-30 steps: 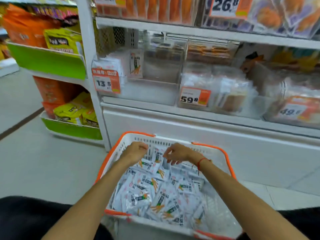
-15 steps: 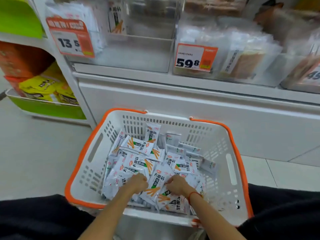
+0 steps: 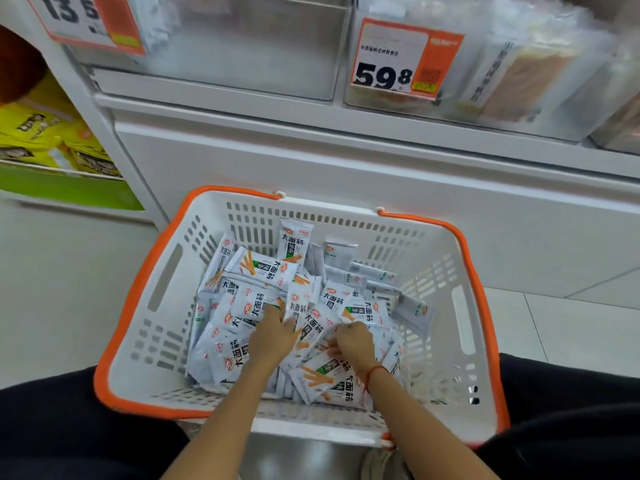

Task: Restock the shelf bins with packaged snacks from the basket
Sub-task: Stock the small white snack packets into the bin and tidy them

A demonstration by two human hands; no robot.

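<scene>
Two orange price tags hang at the shelf's front edge, one reading 13.5 (image 3: 86, 20) at the left corner, one reading 59.8 (image 3: 401, 58) further right; yellow bags (image 3: 41, 136) sit in a green tray (image 3: 69, 192) on the neighbouring rack; pale floor tiles (image 3: 571, 323) lie below.

One basket (image 3: 166, 278), two hands, two price tags, many snack packets (image 3: 266, 268)

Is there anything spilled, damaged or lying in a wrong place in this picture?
Nothing stands out. The snack packets lie in a loose jumble, but all inside the basket; none shows on the floor. The left hand and right hand are both down among them.
</scene>
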